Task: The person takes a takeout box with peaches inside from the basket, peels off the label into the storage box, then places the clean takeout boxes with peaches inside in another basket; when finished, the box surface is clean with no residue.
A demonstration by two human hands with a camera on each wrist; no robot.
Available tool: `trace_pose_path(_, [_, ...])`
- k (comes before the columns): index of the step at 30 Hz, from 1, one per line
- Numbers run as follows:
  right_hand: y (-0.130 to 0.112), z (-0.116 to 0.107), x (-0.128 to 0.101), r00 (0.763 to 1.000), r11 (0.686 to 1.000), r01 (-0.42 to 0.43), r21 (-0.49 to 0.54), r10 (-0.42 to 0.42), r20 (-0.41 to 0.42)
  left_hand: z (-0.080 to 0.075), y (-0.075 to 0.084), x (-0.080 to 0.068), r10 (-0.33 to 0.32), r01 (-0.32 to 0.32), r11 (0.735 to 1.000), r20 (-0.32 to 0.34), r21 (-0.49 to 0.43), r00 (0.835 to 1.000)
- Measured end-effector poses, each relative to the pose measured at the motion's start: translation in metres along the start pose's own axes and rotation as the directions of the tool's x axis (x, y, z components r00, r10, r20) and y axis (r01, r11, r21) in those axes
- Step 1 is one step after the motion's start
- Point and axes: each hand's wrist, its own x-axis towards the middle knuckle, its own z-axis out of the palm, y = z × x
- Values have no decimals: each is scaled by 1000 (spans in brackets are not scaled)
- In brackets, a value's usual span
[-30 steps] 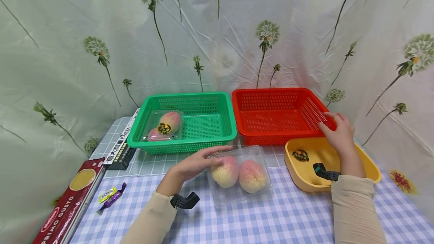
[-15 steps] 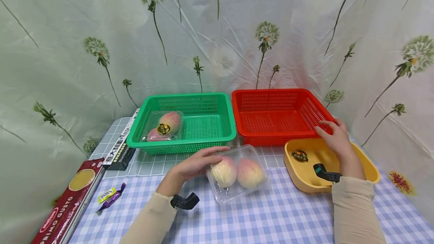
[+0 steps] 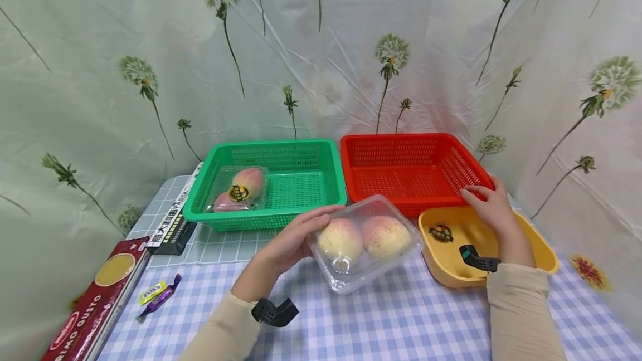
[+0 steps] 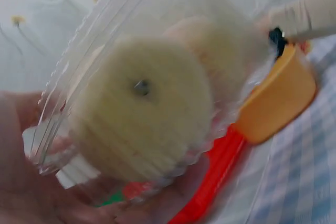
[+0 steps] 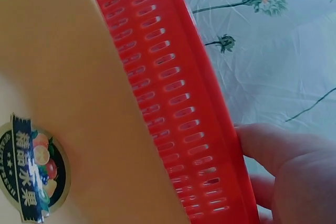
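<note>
My left hand (image 3: 297,238) grips a clear plastic box (image 3: 351,283) by its left side. Two pink-and-yellow peaches (image 3: 386,237) sit inside the box, which is tilted over the checked cloth. The left wrist view shows my fingers (image 4: 168,195) around the box edge, with a blurred peach (image 4: 139,129) behind the plastic. My right hand (image 3: 494,213) rests at the near right corner of the red basket (image 3: 383,203), fingers loosely bent. In the right wrist view its thumb meets the red basket's rim (image 5: 223,103), which hides the other fingertips.
A green basket (image 3: 261,219) at the back left holds another clear box (image 3: 258,205) of peaches. The yellow basin (image 3: 463,277) with a round label (image 3: 441,233) stands below my right hand. Pasta packages (image 3: 107,288) and two small candies (image 3: 159,298) lie left.
My left hand has lifted and tilted the peach box, bringing it nearer and to the right. The right hand has shifted slightly left at the red basket's corner.
</note>
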Motion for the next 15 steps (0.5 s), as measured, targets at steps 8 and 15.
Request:
trace_pose_path(8, [0, 2, 0, 996, 995, -82, 53, 83, -11, 21, 17, 14, 72, -80, 995, -124, -62, 990])
trace_pose_path(15, [-4, 6, 3, 996, 991, -84, 103, 85, -9, 35, 37, 41, 54, -86, 991, -289, -100, 956])
